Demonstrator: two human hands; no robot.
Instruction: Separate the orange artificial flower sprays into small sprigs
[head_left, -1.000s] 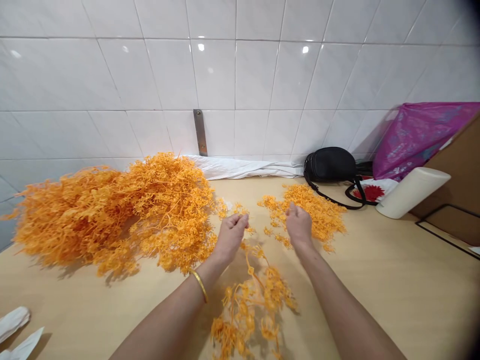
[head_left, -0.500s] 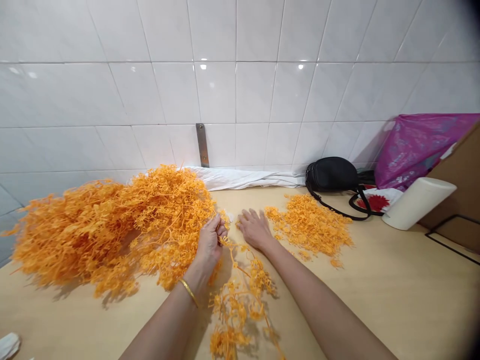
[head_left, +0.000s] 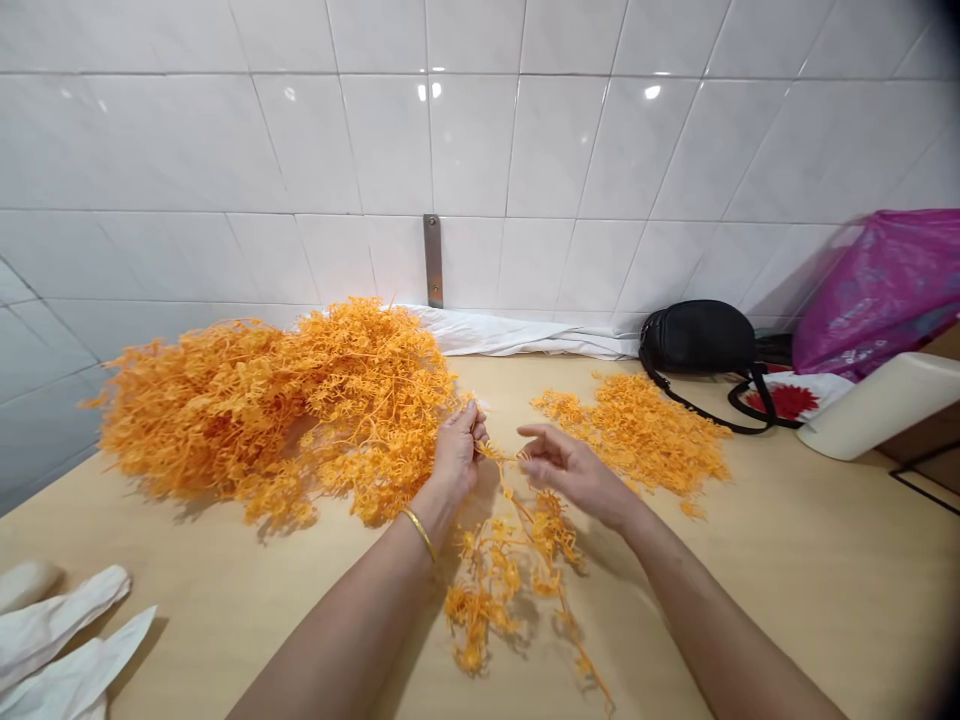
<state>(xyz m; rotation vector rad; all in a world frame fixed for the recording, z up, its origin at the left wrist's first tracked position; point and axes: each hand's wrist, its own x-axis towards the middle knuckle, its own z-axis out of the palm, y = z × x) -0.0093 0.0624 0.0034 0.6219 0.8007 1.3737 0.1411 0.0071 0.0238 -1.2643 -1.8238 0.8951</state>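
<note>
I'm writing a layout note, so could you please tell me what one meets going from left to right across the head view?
Large orange heap, left hand, right hand, black bag, cream cylinder.

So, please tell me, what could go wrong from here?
The orange branch in the left hand might snag on the big orange heap close beside that hand. The right hand could scatter the loose orange pieces just beyond it. The black shoulder bag, near those pieces, might sweep some away if pulled.
</note>
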